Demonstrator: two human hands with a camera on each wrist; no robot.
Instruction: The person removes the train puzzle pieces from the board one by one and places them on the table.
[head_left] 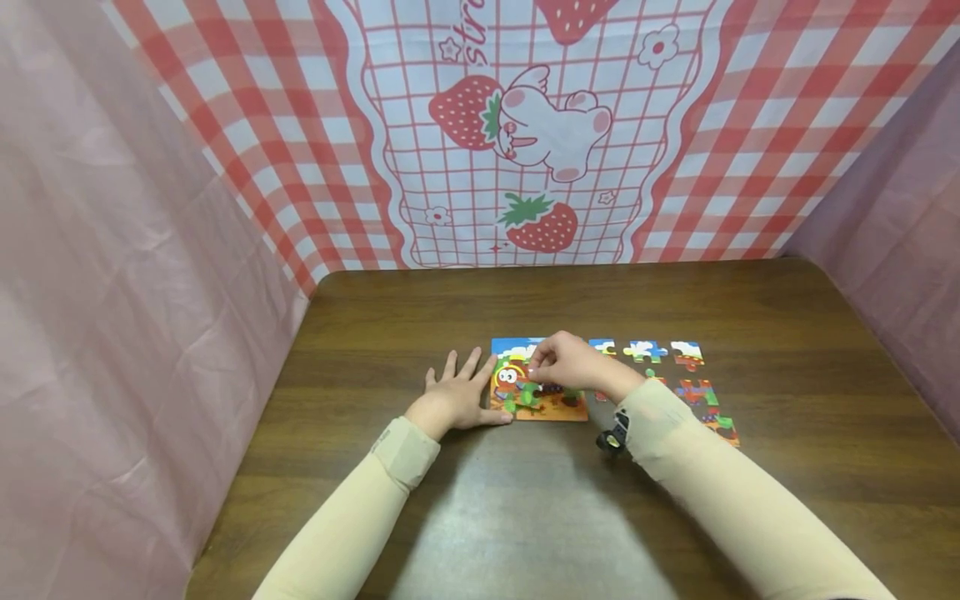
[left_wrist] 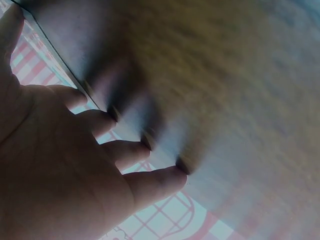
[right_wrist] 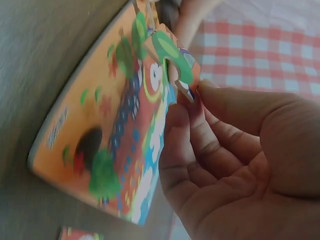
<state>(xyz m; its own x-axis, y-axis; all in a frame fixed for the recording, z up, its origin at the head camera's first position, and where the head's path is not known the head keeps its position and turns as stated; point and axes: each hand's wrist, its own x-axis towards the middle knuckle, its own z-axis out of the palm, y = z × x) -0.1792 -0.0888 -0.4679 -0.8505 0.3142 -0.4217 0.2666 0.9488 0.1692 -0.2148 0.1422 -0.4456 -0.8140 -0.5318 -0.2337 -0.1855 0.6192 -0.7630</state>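
A colourful puzzle board (head_left: 551, 413) lies flat on the table, printed with a big-eyed cartoon creature on orange ground under a blue sky. My left hand (head_left: 450, 402) rests at its left edge with the fingers spread, the thumb at the board's lower left. In the left wrist view the fingertips of that hand (left_wrist: 75, 155) touch the table. Over the board, my right hand (head_left: 576, 363) pinches a jigsaw piece between thumb and fingers. Close up in the right wrist view, this jigsaw piece (right_wrist: 172, 52) shows green and orange and is tilted above the board.
Several loose jigsaw pieces lie right of the board, among them a blue-and-white one (head_left: 646, 351) and a red-and-green one (head_left: 697, 392); the right forearm partly covers others. A checked strawberry-print cloth (head_left: 450, 167) hangs behind the wooden table (head_left: 390, 308). Pink curtains (head_left: 135, 292) flank it.
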